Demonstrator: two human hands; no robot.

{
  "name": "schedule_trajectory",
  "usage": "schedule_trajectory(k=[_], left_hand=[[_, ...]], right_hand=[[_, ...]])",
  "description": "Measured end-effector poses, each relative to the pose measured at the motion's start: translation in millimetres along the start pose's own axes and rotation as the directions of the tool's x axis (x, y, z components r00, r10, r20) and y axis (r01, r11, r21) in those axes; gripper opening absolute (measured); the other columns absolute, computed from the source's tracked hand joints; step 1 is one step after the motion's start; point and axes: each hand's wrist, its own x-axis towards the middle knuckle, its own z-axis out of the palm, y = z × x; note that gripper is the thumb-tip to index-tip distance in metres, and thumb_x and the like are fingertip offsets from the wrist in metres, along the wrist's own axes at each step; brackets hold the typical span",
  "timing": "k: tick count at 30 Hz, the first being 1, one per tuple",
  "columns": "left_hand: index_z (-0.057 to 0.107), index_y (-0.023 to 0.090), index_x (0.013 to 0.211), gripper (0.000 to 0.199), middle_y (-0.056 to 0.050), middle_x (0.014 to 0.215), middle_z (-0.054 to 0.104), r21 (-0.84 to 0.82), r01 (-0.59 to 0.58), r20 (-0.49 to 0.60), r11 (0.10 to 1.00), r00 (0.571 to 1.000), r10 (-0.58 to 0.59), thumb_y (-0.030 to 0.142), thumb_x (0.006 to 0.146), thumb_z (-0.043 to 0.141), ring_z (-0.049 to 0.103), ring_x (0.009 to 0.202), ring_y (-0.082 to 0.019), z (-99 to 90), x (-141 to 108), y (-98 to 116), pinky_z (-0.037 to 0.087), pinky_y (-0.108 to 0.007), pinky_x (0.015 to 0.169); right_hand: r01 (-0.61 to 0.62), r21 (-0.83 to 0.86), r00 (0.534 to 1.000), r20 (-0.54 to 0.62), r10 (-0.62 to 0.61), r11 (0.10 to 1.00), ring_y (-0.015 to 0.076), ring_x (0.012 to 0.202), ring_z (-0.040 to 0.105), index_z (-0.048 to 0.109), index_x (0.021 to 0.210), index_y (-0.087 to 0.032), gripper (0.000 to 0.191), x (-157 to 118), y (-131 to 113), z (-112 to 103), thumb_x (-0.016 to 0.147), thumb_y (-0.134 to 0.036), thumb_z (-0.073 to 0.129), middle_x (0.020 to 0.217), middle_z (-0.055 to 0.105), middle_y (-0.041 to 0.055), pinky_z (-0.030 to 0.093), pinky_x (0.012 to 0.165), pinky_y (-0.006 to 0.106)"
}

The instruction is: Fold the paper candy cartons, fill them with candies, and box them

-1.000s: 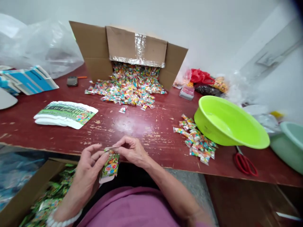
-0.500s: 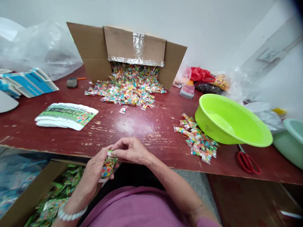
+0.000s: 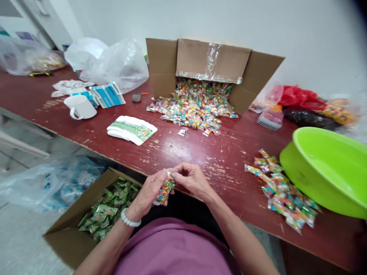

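A small green printed candy pouch (image 3: 165, 191) is held upright at the front edge of the table, above my lap. My left hand (image 3: 150, 191) wraps round its side, with a pale bead bracelet on the wrist. At the pouch's white top edge, my right hand (image 3: 190, 179) pinches with thumb and forefinger. Whether the pouch is sealed, I cannot tell. Beyond my hands, a stack of flat green-and-white pouches (image 3: 132, 129) lies to the left. Small wrapped candies (image 3: 192, 105) spill from a cardboard box (image 3: 213, 61) lying on its side.
Below the table on the left stands a carton (image 3: 67, 244) of filled green pouches (image 3: 110, 206), beside a blue-tinted plastic bag (image 3: 54, 183). At right are a lime green basin (image 3: 321, 179) and loose wrapped candies (image 3: 286, 194). A white mug (image 3: 80, 107) stands back left.
The view has turned left, so the table's things sit further right, and the mug and floor carton show more. Both hands keep hold of the pouch, with little change in grip.
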Motion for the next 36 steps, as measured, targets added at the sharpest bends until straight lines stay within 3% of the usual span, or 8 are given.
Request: schedule_trajectory(k=[5, 11, 19, 23, 25, 27, 30, 36], left_hand=[[0.059, 0.009, 0.132, 0.079, -0.007, 0.062, 0.066, -0.025, -0.001, 0.031, 1.000, 1.000, 0.002, 0.072, 0.090, 0.039, 0.055, 0.038, -0.012, -4.2, 0.8, -5.8, 0.042, -0.020, 0.036], [0.062, 0.010, 0.130, 0.076, -0.006, 0.068, 0.065, -0.079, -0.009, -0.039, 0.997, 0.999, 0.006, 0.071, 0.086, 0.050, 0.060, 0.054, -0.015, -3.2, 1.4, -5.3, 0.047, -0.021, 0.039], [0.057, 0.020, 0.131, 0.070, -0.002, 0.070, 0.063, -0.230, 0.021, -0.086, 0.973, 0.995, -0.041, 0.073, 0.088, 0.042, 0.056, 0.045, -0.012, -8.2, 2.4, -11.7, 0.044, -0.021, 0.039], [0.052, 0.024, 0.129, 0.055, -0.002, 0.077, 0.066, -0.376, 0.049, -0.050, 0.925, 0.996, -0.073, 0.062, 0.089, 0.054, 0.063, 0.053, -0.014, -11.8, -5.8, -17.2, 0.049, -0.025, 0.051], [0.053, 0.022, 0.126, 0.048, -0.005, 0.085, 0.069, -0.390, 0.047, -0.022, 0.920, 0.998, -0.060, 0.051, 0.089, 0.062, 0.068, 0.070, -0.017, -15.2, -12.7, -21.0, 0.053, -0.026, 0.066], [0.056, 0.020, 0.120, 0.043, -0.008, 0.094, 0.071, -0.381, 0.051, 0.010, 0.923, 0.999, -0.050, 0.045, 0.087, 0.067, 0.067, 0.084, -0.018, -20.7, -20.3, -28.0, 0.051, -0.027, 0.076], [0.059, 0.019, 0.108, 0.040, -0.008, 0.100, 0.069, -0.365, 0.127, 0.065, 0.922, 0.992, -0.111, 0.038, 0.078, 0.078, 0.063, 0.082, -0.017, -35.0, -31.8, -43.6, 0.048, -0.026, 0.072], [0.060, 0.022, 0.104, 0.044, 0.001, 0.084, 0.059, -0.093, 0.073, -0.010, 0.993, 0.997, -0.074, 0.036, 0.068, 0.082, 0.056, 0.078, -0.017, -94.3, -50.7, -66.4, 0.044, -0.026, 0.070]], right_hand=[[-0.028, 0.039, 0.999, 0.047, 0.026, 0.999, 0.0133, 0.060, 0.063, 0.068, 0.076, -0.014, 0.024, 0.9, 1.0, 2.6, 0.076, -0.038, 0.074, 0.077, 0.074, 0.0054, 0.050, 0.057, 0.025], [0.056, 0.097, 0.984, 0.164, -0.072, 0.994, 0.0120, 0.060, 0.063, 0.066, 0.077, -0.018, 0.025, -3.1, -6.7, 3.9, 0.085, -0.042, 0.069, 0.097, 0.074, 0.0055, 0.053, 0.057, 0.026], [0.246, -0.097, 0.953, 0.204, -0.223, 0.964, 0.0160, 0.087, 0.067, 0.069, 0.104, -0.023, 0.021, 1.5, 13.9, 14.5, 0.095, -0.038, 0.059, 0.115, 0.066, 0.0068, 0.057, 0.072, 0.027], [0.413, -0.476, 0.892, 0.382, -0.240, 0.777, 0.0180, 0.099, 0.066, 0.073, 0.095, -0.023, 0.028, 50.9, 10.6, -0.4, 0.099, -0.038, 0.050, 0.105, 0.070, 0.0053, 0.053, 0.090, 0.031], [0.343, -0.753, 0.935, 0.215, -0.282, 0.562, 0.0198, 0.112, 0.063, 0.072, 0.105, -0.024, 0.026, 88.9, 9.6, -17.0, 0.098, -0.037, 0.051, 0.120, 0.068, 0.0064, 0.048, 0.099, 0.033], [0.221, -0.837, 0.950, 0.069, -0.304, 0.501, 0.0293, 0.130, 0.050, 0.063, 0.126, -0.017, 0.036, 125.2, 12.5, -33.8, 0.095, -0.033, 0.053, 0.141, 0.055, 0.0165, 0.039, 0.108, 0.047], [0.118, -0.878, 0.955, -0.028, -0.296, 0.464, 0.0374, 0.134, 0.043, 0.057, 0.131, -0.013, 0.044, 157.5, 22.8, -50.8, 0.092, -0.032, 0.056, 0.148, 0.046, 0.0232, 0.035, 0.106, 0.059], [0.129, -0.836, 0.950, -0.050, -0.308, 0.534, 0.0310, 0.111, 0.057, 0.067, 0.101, -0.015, 0.019, 141.1, 38.3, -57.0, 0.088, -0.021, 0.055, 0.111, 0.069, 0.0191, 0.040, 0.103, 0.046]])
